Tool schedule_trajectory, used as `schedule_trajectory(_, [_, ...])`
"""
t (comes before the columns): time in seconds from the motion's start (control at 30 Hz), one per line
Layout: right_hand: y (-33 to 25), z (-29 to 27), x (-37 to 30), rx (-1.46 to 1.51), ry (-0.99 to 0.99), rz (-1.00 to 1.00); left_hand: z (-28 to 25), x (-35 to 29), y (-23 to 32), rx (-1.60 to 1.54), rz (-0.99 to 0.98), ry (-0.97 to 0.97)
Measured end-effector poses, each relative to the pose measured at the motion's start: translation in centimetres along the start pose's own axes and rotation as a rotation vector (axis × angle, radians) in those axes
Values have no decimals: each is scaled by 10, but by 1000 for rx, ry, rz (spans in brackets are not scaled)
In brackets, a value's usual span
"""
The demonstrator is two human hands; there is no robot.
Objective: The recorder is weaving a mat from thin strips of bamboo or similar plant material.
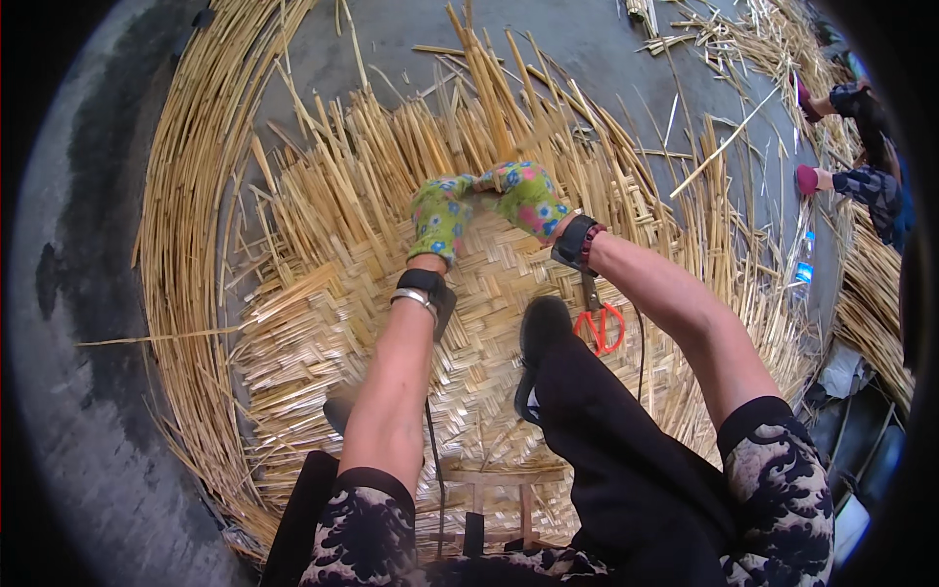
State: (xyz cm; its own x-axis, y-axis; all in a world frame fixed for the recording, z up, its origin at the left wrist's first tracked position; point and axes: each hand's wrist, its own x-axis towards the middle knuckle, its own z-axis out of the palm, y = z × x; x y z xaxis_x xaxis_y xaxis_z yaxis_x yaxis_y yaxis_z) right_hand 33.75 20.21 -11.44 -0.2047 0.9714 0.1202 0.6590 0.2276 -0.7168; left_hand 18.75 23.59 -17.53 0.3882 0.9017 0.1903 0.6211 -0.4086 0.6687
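A woven reed mat (489, 279) with a herringbone pattern lies on the floor beneath me, its loose strip ends fanning out at the far side. Both my hands wear green flowered gloves and meet at that far edge of the weave. My left hand (440, 212) has its fingers curled inward, and what they hold is hidden. Close against it, my right hand (528, 199) is closed at a reed strip (534, 147) that rises blurred above the glove. Upright loose strips (421, 142) stand just beyond both hands.
Orange-handled scissors (600, 328) lie on the mat beside my shoe (544, 333). A long bundle of reeds (181, 186) curves along the left. At the right are a water bottle (805, 259), more reeds (871, 284) and another person's feet (807, 180). A low wooden stool (504, 478) is below me.
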Motion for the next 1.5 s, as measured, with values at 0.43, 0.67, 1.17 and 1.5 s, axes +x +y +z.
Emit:
schedule_trajectory(0.43, [63,-18,5,-426,-394,253,-16,-45,1,395,-130,-269])
schedule_trajectory(0.67, [69,9,-6,-535,-378,218,-18,-53,-12,564,-86,-458])
schedule_trajectory(1.17, [114,-67,-67,-194,32,305,68,22,62,120,-4,-403])
schedule_trajectory(1.5, [121,-66,-29,235,53,658,49,14,70,48,-201,-38])
